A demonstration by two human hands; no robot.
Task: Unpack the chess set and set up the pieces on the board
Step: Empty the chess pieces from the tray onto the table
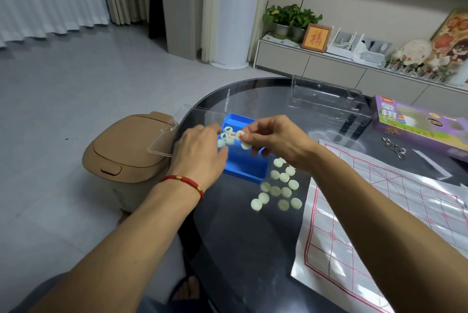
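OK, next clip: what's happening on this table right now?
A person is emptying a chess set. The left hand steadies the blue tray on the dark glass table, while the right hand pinches a pale round piece over it. A few pieces remain in the tray; a loose cluster of pieces lies beside it. The paper board lies unfolded, still bare.

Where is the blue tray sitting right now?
In the head view the blue tray sits left of centre on the dark glass table, under both hands, with loose pale pieces just to its right and the paper board beyond them.
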